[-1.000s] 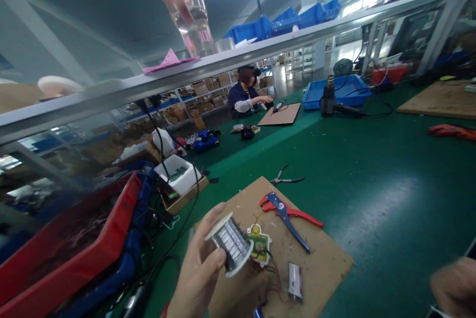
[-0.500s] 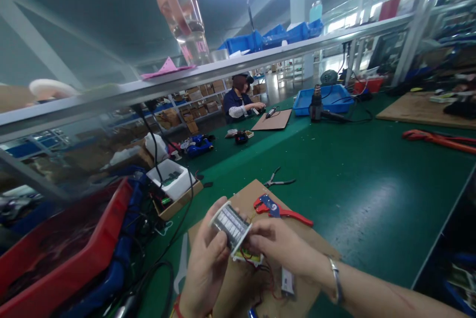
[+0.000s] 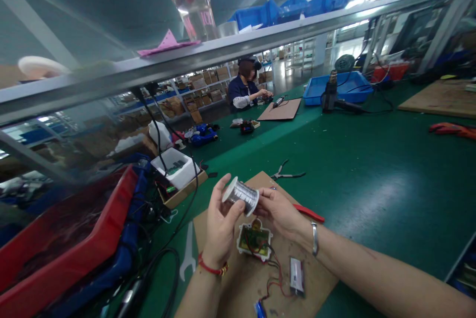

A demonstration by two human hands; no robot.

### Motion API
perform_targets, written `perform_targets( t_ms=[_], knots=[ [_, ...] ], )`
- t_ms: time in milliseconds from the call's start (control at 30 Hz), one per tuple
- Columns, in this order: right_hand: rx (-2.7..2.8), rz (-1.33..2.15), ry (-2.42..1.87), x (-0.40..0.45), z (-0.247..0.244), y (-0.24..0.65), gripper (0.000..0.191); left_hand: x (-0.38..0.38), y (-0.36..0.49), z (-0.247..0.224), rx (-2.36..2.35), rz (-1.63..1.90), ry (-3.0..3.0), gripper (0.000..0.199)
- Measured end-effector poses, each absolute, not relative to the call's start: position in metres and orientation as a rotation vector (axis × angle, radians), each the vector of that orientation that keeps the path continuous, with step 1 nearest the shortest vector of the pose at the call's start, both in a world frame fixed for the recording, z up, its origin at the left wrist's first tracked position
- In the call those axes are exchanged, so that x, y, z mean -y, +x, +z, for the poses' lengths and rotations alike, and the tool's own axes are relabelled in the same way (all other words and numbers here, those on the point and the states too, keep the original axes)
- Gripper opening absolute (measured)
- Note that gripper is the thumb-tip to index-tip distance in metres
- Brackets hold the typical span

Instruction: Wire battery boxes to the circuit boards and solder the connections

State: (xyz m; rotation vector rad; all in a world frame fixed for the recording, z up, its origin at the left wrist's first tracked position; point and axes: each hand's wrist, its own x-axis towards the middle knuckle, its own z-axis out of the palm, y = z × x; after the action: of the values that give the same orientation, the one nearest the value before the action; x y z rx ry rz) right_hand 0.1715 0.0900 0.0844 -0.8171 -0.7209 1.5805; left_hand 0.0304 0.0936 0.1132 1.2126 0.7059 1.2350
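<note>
A spool of silvery wire (image 3: 242, 197) is wrapped by the fingers of my left hand (image 3: 221, 223), thumb across its front. My right hand (image 3: 277, 209) has its fingers closed at the spool's right rim; whether they pinch wire there is hidden. Below the spool, a small white-edged housing with a circuit board (image 3: 255, 242) lies on the cardboard (image 3: 238, 290). Red and black wires run from it toward a silver battery pack (image 3: 297, 276) and a blue part (image 3: 259, 309). Red-handled pliers (image 3: 308, 212) are partly hidden behind my right hand.
Grey pliers (image 3: 288, 175) lie beyond the cardboard. On the left are a wrench (image 3: 188, 253), black cables, a red bin (image 3: 100, 243) and a white foam box (image 3: 178, 171). A heat gun (image 3: 330, 97) stands by a blue tray (image 3: 355, 85). A person (image 3: 243, 87) sits across the table.
Both hands and the spool have moved up, away from the board housing, which now shows more fully. The spool has turned more level. The camera view has shifted somewhat.
</note>
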Motion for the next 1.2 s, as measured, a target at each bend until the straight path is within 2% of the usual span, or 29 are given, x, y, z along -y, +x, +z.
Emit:
perform_targets(
  t_ms=[167, 367, 600, 733, 833, 1000, 1033, 1133, 1200],
  knots=[
    [0.71, 1.546, -0.808, -0.112, 0.07, 0.176, 0.039, -0.109, 0.046, 0.1, -0.836, 1.318, 1.285, 0.066],
    [0.671, 1.486, -0.685, -0.126, 0.062, 0.214, 0.039, -0.143, 0.039, 0.063, -1.108, 1.406, 1.439, 0.062],
    [1.389, 0.821, -1.1, -0.149, 0.05, 0.249, 0.018, -0.161, 0.024, 0.032, -1.034, 0.925, 1.783, 0.051],
    [1.71, 0.648, -1.182, -0.145, 0.042, 0.249, 0.011, -0.163, 0.026, 0.033, -1.061, 0.842, 1.976, 0.04],
    [1.92, 0.592, -1.169, -0.14, 0.041, 0.243, 0.01, -0.158, 0.024, 0.045, -1.252, 0.933, 2.055, 0.031],
    [2.144, 0.475, -1.197, -0.139, 0.039, 0.238, 0.014, -0.101, 0.033, 0.066, -1.455, 0.96, 2.127, 0.02],
    [2.178, 0.452, -1.211, -0.139, 0.037, 0.238, 0.014, -0.085, 0.037, 0.065, -1.466, 0.913, 2.14, 0.022],
    [2.258, 0.405, -1.251, -0.141, 0.032, 0.236, 0.011, -0.048, 0.048, 0.051, -1.569, 0.743, 2.2, 0.054],
    [2.278, 0.389, -1.272, -0.143, 0.029, 0.234, 0.011, -0.039, 0.049, 0.04, -1.642, 0.66, 2.23, 0.064]
  ],
)
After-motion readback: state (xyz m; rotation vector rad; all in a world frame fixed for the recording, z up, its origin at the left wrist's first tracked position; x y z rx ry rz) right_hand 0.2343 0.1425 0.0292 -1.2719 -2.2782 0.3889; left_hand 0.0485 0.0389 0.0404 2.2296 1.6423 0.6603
